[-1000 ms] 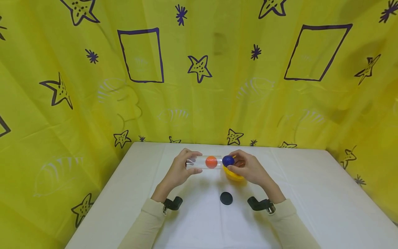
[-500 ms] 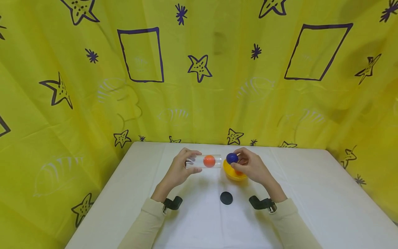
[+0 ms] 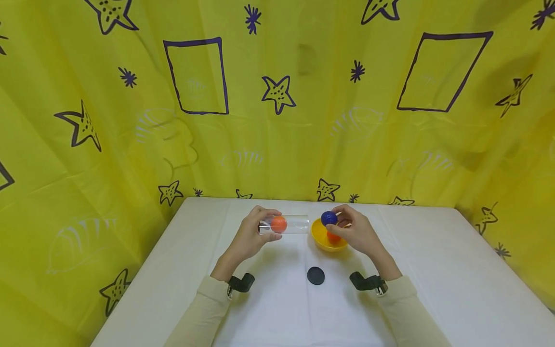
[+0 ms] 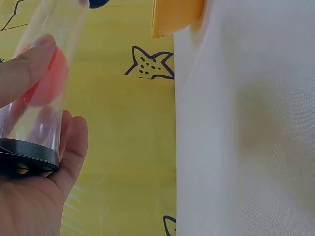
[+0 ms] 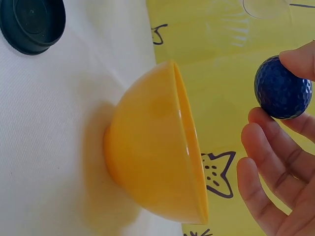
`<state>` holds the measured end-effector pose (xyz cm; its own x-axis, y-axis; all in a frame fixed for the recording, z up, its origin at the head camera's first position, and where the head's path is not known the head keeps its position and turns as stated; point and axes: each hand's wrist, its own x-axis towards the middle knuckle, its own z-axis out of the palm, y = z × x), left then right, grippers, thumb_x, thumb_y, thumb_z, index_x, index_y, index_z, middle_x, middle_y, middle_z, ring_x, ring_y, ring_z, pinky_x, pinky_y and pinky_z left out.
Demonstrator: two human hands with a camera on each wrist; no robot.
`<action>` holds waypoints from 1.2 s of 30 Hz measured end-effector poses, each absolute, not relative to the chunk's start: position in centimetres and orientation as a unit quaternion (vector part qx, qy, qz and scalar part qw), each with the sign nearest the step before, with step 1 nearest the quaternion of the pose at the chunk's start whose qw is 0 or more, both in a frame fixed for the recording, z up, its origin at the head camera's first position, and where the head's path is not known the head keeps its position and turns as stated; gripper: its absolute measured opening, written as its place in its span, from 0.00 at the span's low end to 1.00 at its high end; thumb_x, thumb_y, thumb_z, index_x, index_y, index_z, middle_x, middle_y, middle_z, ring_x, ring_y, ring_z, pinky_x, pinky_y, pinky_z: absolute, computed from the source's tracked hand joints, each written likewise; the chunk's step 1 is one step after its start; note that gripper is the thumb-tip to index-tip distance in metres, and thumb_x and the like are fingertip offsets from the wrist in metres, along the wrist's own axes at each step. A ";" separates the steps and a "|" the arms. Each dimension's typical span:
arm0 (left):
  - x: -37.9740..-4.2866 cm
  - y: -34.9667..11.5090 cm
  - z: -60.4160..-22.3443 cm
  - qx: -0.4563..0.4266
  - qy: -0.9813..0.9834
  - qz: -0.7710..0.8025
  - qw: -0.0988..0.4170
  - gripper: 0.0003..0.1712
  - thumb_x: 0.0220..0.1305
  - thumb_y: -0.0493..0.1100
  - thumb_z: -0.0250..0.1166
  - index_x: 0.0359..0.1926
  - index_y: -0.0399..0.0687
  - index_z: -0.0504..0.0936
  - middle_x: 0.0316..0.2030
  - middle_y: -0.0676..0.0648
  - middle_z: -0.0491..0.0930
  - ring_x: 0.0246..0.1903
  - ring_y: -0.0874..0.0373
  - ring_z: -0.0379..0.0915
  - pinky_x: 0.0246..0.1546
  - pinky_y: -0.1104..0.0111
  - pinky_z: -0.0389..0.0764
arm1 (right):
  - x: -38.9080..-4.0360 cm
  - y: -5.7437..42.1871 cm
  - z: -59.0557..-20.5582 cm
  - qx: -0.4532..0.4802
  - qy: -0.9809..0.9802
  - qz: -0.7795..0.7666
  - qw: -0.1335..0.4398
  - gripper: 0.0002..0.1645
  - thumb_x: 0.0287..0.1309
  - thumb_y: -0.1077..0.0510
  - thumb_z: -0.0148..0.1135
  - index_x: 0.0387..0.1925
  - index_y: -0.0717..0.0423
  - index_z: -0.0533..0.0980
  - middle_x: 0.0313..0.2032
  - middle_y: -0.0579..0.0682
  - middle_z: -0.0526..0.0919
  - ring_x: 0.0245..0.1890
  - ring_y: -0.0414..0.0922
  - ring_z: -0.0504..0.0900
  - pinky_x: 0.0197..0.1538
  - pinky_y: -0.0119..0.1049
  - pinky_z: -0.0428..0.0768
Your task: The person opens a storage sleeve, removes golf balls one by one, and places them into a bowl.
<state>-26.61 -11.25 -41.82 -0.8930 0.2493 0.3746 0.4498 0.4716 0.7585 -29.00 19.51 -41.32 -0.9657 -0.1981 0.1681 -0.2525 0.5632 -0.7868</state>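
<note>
My left hand [image 3: 251, 231] grips a clear tube [image 3: 299, 224] near its black-capped end, holding it lengthwise above the table with the other end facing right. Inside the tube an orange ball [image 3: 279, 224] lies close to my fingers; the left wrist view shows the black cap [image 4: 29, 152] against the palm. My right hand [image 3: 357, 231] pinches a dark blue dimpled golf ball [image 5: 283, 88] between thumb and fingers. That ball is over a yellow bowl [image 5: 152, 147], to the right of the tube's end. Another orange ball [image 3: 333, 237] sits in the bowl, partly hidden by my right hand.
A loose black round cap [image 3: 316, 275] lies on the white table [image 3: 277, 308], in front of the bowl and between the forearms. Behind the table hangs a yellow curtain [image 3: 312, 144] with drawn stars and frames.
The orange ball has rolled left inside the tube, toward my left hand. My right hand has drawn the blue golf ball back from the tube's end, rightward over the bowl.
</note>
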 end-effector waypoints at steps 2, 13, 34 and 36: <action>-26.6 -11.2 -41.7 -0.204 -0.851 -0.472 0.105 0.31 0.52 0.35 0.80 0.58 0.49 0.83 0.47 0.45 0.75 0.45 0.53 0.74 0.44 0.66 0.77 | -29.1 19.6 -41.5 0.127 -0.885 0.447 0.032 0.27 0.62 0.49 0.72 0.57 0.55 0.75 0.45 0.57 0.84 0.46 0.50 0.79 0.45 0.35 0.81; -26.9 -11.2 -42.0 -0.194 -0.845 -0.486 0.104 0.31 0.51 0.33 0.80 0.58 0.48 0.83 0.48 0.44 0.76 0.47 0.52 0.75 0.52 0.61 0.83 | -29.5 19.9 -42.3 0.129 -0.890 0.435 0.042 0.24 0.63 0.50 0.71 0.56 0.56 0.76 0.50 0.58 0.83 0.51 0.54 0.79 0.54 0.43 0.82; -26.8 -11.1 -42.0 -0.192 -0.845 -0.489 0.096 0.30 0.52 0.34 0.80 0.57 0.50 0.83 0.47 0.45 0.75 0.46 0.52 0.76 0.51 0.62 0.84 | -30.3 19.8 -44.3 0.121 -0.908 0.401 0.028 0.27 0.60 0.47 0.73 0.56 0.55 0.80 0.68 0.62 0.65 0.70 0.64 0.53 0.66 0.74 0.64; -26.8 -11.1 -42.0 -0.192 -0.845 -0.489 0.097 0.30 0.52 0.34 0.79 0.57 0.50 0.83 0.47 0.45 0.75 0.47 0.52 0.76 0.52 0.61 0.84 | -30.3 19.8 -44.4 0.126 -0.909 0.397 0.027 0.26 0.59 0.48 0.74 0.56 0.55 0.80 0.70 0.62 0.64 0.70 0.64 0.53 0.67 0.72 0.66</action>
